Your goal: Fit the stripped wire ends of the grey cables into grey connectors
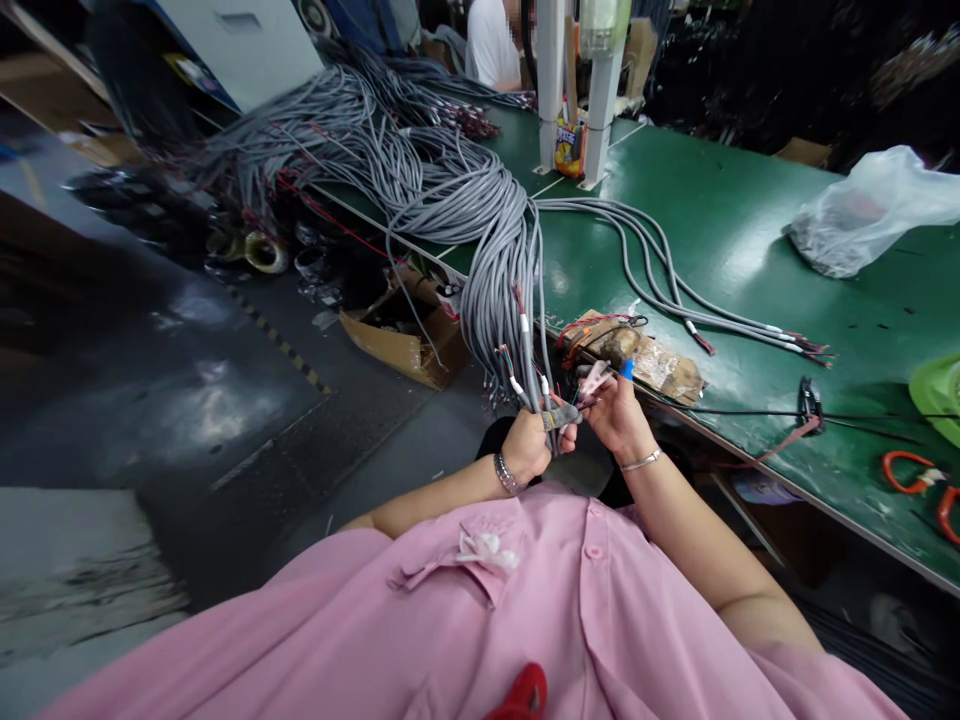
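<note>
My left hand (531, 440) is closed around the ends of a thick bundle of grey cables (501, 290) that hangs off the edge of the green table (720, 230). Thin red, green and white wire ends stick out above my fist. My right hand (616, 410), with a blue cover on one fingertip, pinches the wire ends of one grey cable just right of the left hand. Both hands sit in front of my chest, over the table's edge.
More grey cables (660, 290) lie across the table beside a brown wrapped packet (660, 365). A clear plastic bag (870, 210) sits far right, red-handled cutters (919, 480) near right. A cardboard box (409, 335) stands on the floor. Another person in white (491, 40) is at the far end.
</note>
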`<state>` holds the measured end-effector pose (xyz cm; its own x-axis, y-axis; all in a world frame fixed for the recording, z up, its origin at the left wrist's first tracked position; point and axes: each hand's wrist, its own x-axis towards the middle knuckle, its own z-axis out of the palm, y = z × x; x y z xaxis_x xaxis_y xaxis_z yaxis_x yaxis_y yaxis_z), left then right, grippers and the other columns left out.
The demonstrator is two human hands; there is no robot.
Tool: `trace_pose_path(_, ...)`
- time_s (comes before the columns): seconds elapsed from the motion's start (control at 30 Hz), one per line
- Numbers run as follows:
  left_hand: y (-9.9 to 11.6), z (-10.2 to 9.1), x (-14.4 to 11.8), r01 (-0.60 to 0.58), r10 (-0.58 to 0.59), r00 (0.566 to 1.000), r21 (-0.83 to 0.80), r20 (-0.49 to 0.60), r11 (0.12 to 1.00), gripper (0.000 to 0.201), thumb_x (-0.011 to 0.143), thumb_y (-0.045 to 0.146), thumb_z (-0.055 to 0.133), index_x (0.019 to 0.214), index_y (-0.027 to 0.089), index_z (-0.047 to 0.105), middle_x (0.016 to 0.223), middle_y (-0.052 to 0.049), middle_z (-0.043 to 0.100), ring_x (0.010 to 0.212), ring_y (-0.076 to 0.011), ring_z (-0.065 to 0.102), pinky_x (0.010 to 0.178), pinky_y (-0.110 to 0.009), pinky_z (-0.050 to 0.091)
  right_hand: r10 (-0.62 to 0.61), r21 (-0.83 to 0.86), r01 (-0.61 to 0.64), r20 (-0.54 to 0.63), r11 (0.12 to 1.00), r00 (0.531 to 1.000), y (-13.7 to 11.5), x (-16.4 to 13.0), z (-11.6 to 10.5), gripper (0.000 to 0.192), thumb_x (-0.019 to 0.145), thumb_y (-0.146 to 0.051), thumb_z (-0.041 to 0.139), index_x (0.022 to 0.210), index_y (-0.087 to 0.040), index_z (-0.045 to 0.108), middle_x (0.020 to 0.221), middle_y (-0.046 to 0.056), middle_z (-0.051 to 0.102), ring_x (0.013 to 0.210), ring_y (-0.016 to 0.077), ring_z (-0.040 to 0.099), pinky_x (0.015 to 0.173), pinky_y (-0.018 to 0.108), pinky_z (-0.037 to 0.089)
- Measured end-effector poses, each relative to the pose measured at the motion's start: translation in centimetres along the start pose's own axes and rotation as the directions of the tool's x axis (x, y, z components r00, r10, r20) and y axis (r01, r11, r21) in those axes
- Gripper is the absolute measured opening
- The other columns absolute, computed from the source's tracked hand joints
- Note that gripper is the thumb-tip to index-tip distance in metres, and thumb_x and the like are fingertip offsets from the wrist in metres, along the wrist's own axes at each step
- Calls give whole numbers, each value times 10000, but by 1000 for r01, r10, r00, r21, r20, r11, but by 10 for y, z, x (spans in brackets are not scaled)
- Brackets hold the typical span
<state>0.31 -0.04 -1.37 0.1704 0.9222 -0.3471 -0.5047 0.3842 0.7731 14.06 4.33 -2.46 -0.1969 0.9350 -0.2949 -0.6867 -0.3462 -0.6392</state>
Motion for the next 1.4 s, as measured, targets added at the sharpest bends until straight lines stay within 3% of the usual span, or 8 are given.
trace_pose_path(0.13,2,1,-9,-25,25,1000,13,15,1000,258,624,341,726,745,159,588,520,8,590,405,-108,511,385,-219,412,54,-31,-52,77,998,996,-5,-10,-3,545,757,-732,509,848,-215,655,832,26,685,623,126,584,578,265,489)
trace_pose_path(0.37,4,6,-20,-61,62,998,22,-11,998,271,634,352,739,733,156,581,546,15,594,428,-99,523,410,-215,424,-10,-56,9,-23,998,1000,-7,-12,-4,298,776,-465,687,904,-196,683,782,5,676,639,99,578,573,209,486)
trace_pose_path(0.63,5,12,-11,-50,46,993,-39,-109,998,301,608,332,757,782,165,577,616,14,624,476,-108,571,412,-209,443,-24,-53,21,-59,998,998,-2,-5,-1,301,733,-481,727,842,-205,675,739,0,676,628,114,585,562,223,491)
trace_pose_path(0.87,1,10,-7,-31,31,994,1,-105,1000,306,608,347,751,776,152,586,551,4,610,431,-111,556,403,-215,449,-78,-45,75,-69,996,995,3,-1,0,299,760,-495,694,850,-211,680,776,3,683,699,125,599,624,233,492)
trace_pose_path(1.07,0,7,-10,-29,32,994,25,-105,999,324,604,363,771,777,154,594,554,5,619,433,-103,555,418,-209,456,63,-95,-59,35,994,997,-4,-15,-2,495,723,-687,599,837,-210,671,846,35,687,665,132,599,609,268,515)
trace_pose_path(1.17,-1,3,-14,-50,54,995,46,-87,998,329,610,370,780,771,156,589,557,8,619,456,-103,566,433,-202,461,149,-228,-120,115,966,982,-8,-30,-6,505,693,-663,650,864,-189,681,843,46,675,650,130,586,607,281,519)
trace_pose_path(1.3,-5,-4,-17,-74,80,995,102,-52,992,330,625,385,781,748,151,584,565,2,620,478,-110,578,455,-211,477,34,-409,17,118,912,992,-1,-48,-6,275,703,-404,765,869,-201,684,741,-3,642,600,94,527,596,237,473)
trace_pose_path(1.4,-7,-8,-18,-64,64,998,160,3,985,339,622,396,785,737,149,582,570,-4,627,471,-115,581,471,-228,491,-85,-473,129,114,871,990,4,-55,1,183,737,-373,740,797,-209,684,666,-13,636,569,100,515,546,228,425)
